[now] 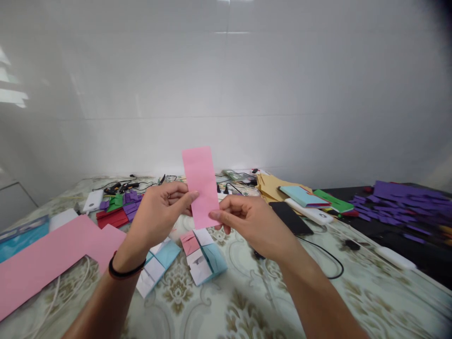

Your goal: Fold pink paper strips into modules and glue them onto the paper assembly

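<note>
A pink paper strip stands upright in the air between my two hands. My left hand pinches its left edge about midway, thumb on the near face. Lower down, my right hand grips the right edge near the bottom corner. Below them on the table lie two folded paper pieces. The nearer-centre folded paper piece has pink, white and light blue panels. Partly behind my left wrist is the other folded paper piece, in white and light blue.
Large pink sheets lie at the left, near red folded paper and a white device. To the right are a black tablet-like slab, a light blue paper stack, yellow paper and many purple strips. Cables cross the patterned tablecloth.
</note>
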